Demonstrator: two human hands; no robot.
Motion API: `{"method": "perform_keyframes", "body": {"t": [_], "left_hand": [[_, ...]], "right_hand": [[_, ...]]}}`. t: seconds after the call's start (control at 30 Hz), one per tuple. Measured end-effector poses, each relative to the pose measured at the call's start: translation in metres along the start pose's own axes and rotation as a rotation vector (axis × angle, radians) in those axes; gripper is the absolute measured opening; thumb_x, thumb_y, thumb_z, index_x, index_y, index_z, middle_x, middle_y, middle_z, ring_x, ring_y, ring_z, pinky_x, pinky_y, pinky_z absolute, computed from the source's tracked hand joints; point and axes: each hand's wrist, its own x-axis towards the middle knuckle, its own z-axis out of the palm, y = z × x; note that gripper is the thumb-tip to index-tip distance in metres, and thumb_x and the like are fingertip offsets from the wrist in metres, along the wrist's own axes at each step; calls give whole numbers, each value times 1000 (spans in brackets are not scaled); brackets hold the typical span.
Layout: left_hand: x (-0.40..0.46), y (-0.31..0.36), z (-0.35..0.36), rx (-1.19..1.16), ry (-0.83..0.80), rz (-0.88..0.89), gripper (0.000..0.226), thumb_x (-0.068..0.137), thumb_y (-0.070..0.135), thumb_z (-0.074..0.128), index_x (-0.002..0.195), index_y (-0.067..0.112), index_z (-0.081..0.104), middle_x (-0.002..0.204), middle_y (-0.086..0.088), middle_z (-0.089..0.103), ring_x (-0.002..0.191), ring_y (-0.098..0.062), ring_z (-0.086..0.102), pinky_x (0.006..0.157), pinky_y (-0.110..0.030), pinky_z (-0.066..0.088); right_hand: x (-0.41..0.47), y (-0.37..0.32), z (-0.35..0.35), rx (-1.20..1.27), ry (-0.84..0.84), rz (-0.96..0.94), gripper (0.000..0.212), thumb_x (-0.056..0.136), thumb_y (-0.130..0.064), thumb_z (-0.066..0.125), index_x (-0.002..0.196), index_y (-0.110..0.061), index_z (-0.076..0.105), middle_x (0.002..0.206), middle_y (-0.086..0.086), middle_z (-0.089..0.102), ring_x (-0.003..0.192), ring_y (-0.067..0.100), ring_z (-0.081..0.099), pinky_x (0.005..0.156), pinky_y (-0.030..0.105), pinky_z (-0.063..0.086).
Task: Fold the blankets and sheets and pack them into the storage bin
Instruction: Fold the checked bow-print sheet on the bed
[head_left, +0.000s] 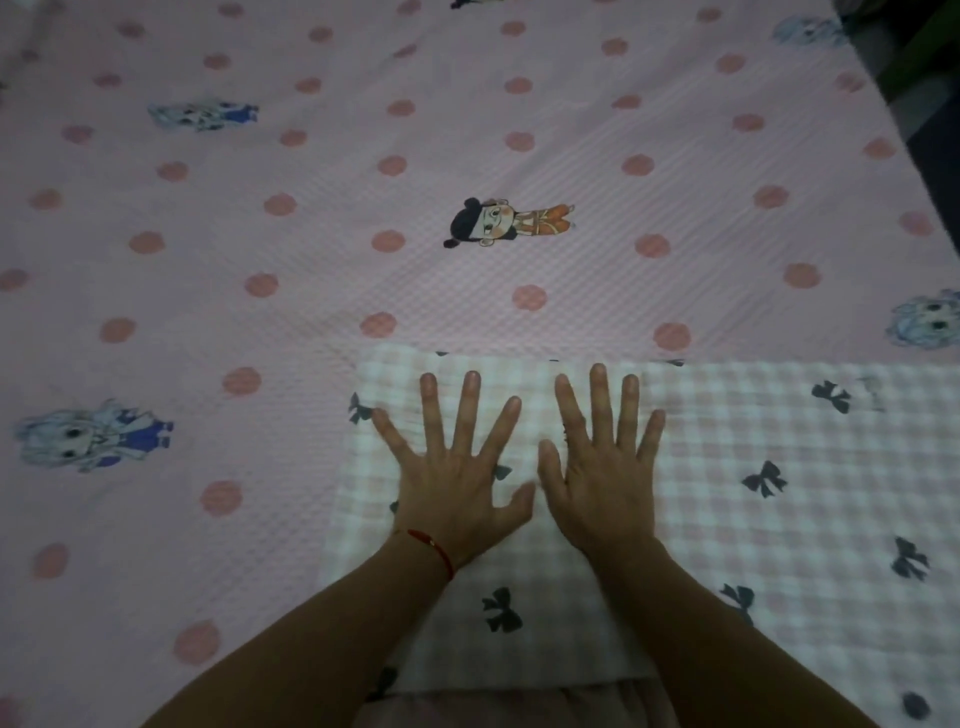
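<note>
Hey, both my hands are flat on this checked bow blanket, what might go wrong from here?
The folded section of the checked blanket may spring open once the left hand and right hand lift. Pushing outward could also drag and wrinkle the pink dotted sheet beneath. No storage bin is visible.

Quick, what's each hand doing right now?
Left hand: open, fingers spread, flat on the checked blanket.
Right hand: open, flat on it too.
</note>
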Motion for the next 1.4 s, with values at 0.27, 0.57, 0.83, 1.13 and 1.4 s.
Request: {"method": "perform_keyframes", "body": {"t": [0.27, 0.57, 0.83, 1.13, 1.4], "left_hand": [[1, 1, 3, 6, 31, 27, 90, 85, 81, 29, 159, 37, 3, 167, -10, -8, 150, -47, -12, 101, -84, 3], [-54, -16, -35, -236, 68, -256, 76, 92, 48, 44, 158, 27, 13, 168, -6, -5, 154, -27, -10, 117, -69, -5], [-126, -62, -19, -803, -201, -868, 95, 46, 96, 64, 117, 33, 66, 106, 10, 73, 94, -15, 70, 85, -35, 58], [-132, -37, -41, -731, -198, -940, 103, 47, 92, 64, 122, 22, 62, 112, -4, 70, 97, -28, 67, 82, -37, 55], [-128, 7, -184, -974, -295, -728, 62, 67, 47, 89, 116, 17, 67, 98, -4, 78, 86, -27, 76, 85, -47, 60]], "right_hand": [[4, 3, 14, -8, 73, -9, 71, 102, -49, 29, 163, -25, 2, 170, 8, -8, 156, 36, -10, 119, 68, 8], [4, 8, 18, 94, 82, -19, 69, 103, -50, 24, 163, -27, -1, 171, 5, -8, 156, 33, -11, 120, 67, 4], [1, 12, -2, 178, -42, -87, 75, 99, -61, 18, 161, -30, -9, 169, 2, -18, 153, 33, -22, 117, 70, -2], [-118, 38, -13, 207, -292, -95, 77, 94, -79, 5, 156, -42, -21, 159, -3, -42, 153, 30, -24, 119, 62, -16], [-102, 57, -37, 431, -480, -75, 76, 95, -77, 14, 157, -45, -14, 163, -8, -32, 155, 19, -20, 121, 51, -19]]}}
